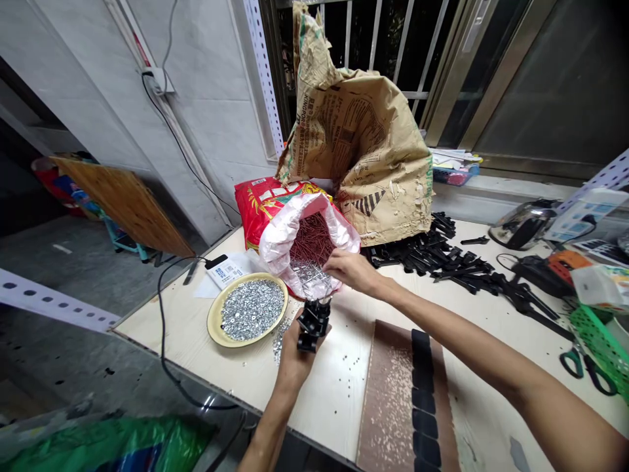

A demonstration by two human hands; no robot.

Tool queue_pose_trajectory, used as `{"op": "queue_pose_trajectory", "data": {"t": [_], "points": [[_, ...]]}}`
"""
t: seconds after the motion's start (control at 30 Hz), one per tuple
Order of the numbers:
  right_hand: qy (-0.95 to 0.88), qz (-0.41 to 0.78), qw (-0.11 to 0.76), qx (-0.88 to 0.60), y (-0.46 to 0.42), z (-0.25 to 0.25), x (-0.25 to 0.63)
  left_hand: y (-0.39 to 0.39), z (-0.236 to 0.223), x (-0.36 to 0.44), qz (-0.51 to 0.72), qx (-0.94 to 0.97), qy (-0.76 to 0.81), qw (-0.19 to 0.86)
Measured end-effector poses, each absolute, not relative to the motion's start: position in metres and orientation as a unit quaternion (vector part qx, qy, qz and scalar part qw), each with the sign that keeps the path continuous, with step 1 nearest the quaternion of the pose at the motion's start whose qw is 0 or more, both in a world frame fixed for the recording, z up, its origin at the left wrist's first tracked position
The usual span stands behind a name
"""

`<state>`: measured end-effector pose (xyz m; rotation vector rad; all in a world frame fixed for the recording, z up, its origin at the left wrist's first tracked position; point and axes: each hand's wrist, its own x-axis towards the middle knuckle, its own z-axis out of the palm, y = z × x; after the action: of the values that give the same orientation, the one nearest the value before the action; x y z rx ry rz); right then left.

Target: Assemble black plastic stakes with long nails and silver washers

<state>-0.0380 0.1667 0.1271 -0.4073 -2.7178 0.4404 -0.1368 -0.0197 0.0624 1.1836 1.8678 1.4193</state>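
Observation:
My left hand (293,357) is closed around a bunch of small black plastic parts (313,322), held upright above the table in front of the sack. My right hand (351,270) is at the mouth of a red-and-white woven sack (275,246), its fingers pinched together over silver metal pins (310,278). What lies between those fingertips is too small to make out. Behind the silver pins, the sack holds many reddish-brown pins (312,241). A yellow dish (214,326) full of small silver washers stands left of my left hand, and loose washers (281,341) are scattered beside it.
A torn brown paper sack (393,177) stands at the back, with a heap of black plastic parts (442,259) beside it. A brown board (388,393) bears a row of black pieces (423,400). Scissors (584,367), a green basket (597,351) and a kettle (521,224) are at the right.

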Motion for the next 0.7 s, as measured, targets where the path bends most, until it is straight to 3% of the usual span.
{"op": "queue_pose_trajectory", "data": {"t": [0.13, 0.3, 0.47, 0.6, 0.7], "points": [[-0.963, 0.098, 0.070, -0.240, 0.176, 0.088, -0.085, -0.019, 0.063, -0.138, 0.535, 0.392, 0.688, 0.294], [-0.953, 0.104, 0.066, -0.278, 0.174, 0.065, -0.121, -0.017, 0.063, -0.138, 0.559, 0.320, 0.689, 0.332], [-0.931, 0.107, 0.138, -0.321, 0.177, 0.084, -0.095, -0.015, 0.061, -0.140, 0.596, 0.239, 0.660, 0.390], [-0.926, 0.147, 0.295, -0.186, 0.171, 0.128, -0.042, -0.012, 0.060, -0.143, 0.582, 0.255, 0.667, 0.389], [-0.943, 0.108, 0.296, -0.108, 0.159, 0.157, -0.012, -0.008, 0.059, -0.142, 0.569, 0.275, 0.676, 0.379]]}}
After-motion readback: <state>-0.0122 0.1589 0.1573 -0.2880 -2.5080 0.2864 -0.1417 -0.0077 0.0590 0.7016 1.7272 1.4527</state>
